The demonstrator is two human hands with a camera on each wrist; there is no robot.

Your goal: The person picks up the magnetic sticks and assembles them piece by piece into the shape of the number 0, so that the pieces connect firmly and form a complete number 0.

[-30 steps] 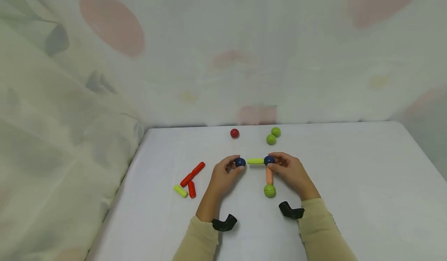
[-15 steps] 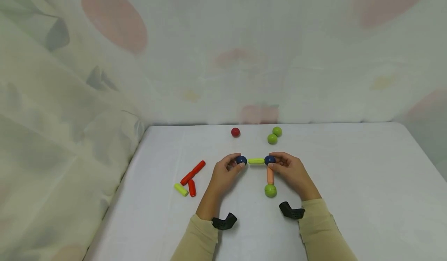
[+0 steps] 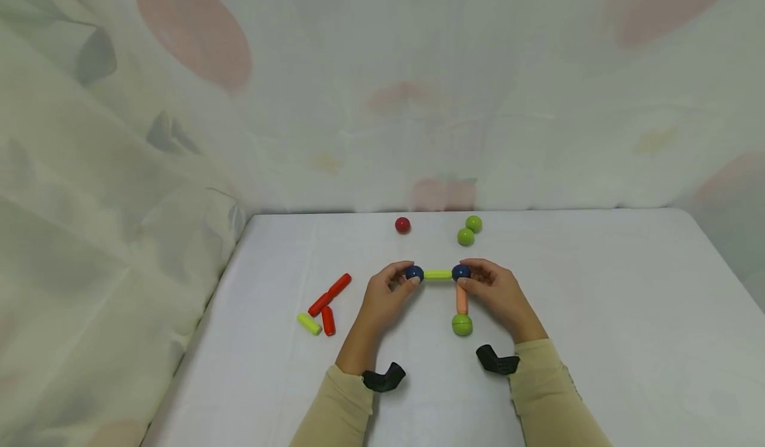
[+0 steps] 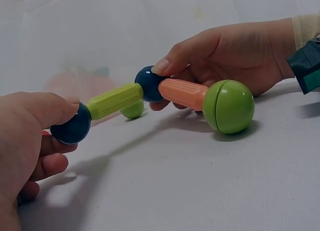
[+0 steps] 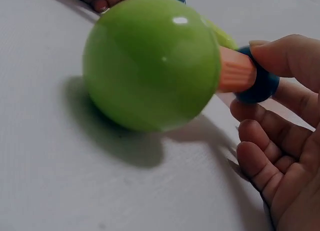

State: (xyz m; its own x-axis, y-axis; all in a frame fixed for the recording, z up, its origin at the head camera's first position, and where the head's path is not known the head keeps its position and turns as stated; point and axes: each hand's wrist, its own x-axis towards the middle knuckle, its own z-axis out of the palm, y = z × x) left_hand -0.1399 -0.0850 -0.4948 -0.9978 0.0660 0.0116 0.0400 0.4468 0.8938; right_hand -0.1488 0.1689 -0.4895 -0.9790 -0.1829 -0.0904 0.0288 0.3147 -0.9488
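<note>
My left hand [image 3: 384, 301] pinches a dark blue ball [image 4: 73, 126] between thumb and fingers. A yellow-green ribbed rod [image 4: 116, 101] spans from that ball to a second dark blue ball [image 4: 149, 84]. My right hand [image 3: 497, 295] grips this second ball by thumb and fingertips. From it an orange ribbed rod [image 3: 462, 299] runs toward me and ends in a larger green ball [image 5: 152, 63] with a seam line. In the left wrist view the joined pieces look held just above the table, over their shadows.
Left on the white table [image 3: 597, 314] lie several red rods [image 3: 329, 321] and a yellow-green rod [image 3: 309, 324]. A red ball [image 3: 403, 225] and two green balls [image 3: 465, 236] sit near the back edge. Patterned cloth [image 3: 358, 101] hangs behind.
The left hand's blue ball has moved slightly right, closing the gap to the yellow-green rod's end; it now meets the rod. The right hand has stayed nearly still.
</note>
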